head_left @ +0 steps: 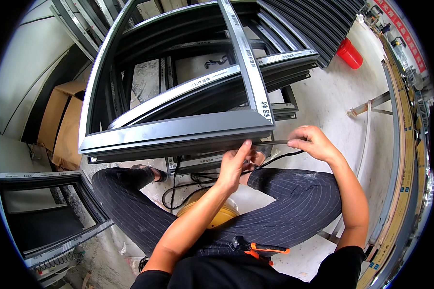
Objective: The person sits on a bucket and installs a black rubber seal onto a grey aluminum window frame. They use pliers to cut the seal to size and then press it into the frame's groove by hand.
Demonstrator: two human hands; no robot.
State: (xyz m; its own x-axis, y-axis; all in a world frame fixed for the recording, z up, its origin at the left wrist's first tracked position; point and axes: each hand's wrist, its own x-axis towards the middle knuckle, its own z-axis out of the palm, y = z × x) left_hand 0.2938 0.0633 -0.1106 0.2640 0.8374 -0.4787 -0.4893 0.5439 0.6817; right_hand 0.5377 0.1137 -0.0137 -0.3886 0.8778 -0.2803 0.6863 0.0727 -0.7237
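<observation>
- Between your two sets of fingers, one dark strip [277, 142] runs nearly level, passing out beyond the big frame [173, 132] at its near right corner.
- At the strip's right end, your right hand [310, 141] pinches it, thumb closed on the fingers.
- By its other end, your left hand [234, 166] has the thumb raised to the big frame's near side, fingers curled; whether they grip the strip, I cannot tell.
- The work looks partway: the strip meets the big frame by your left thumb, and the length toward your right fingers is free. How much lies done along that side is hidden.
- Counted: one strip; one big frame at your fingers; one loose cord [282, 156] sagging below your right fingers; one orange-handled tool [269, 248] on your lap below both hands; one small frame [72, 243] well left of your left fingers; one red bucket [349, 54] beyond your right. Stacked frames [288, 56] beyond your fingers overlap too much to count.
</observation>
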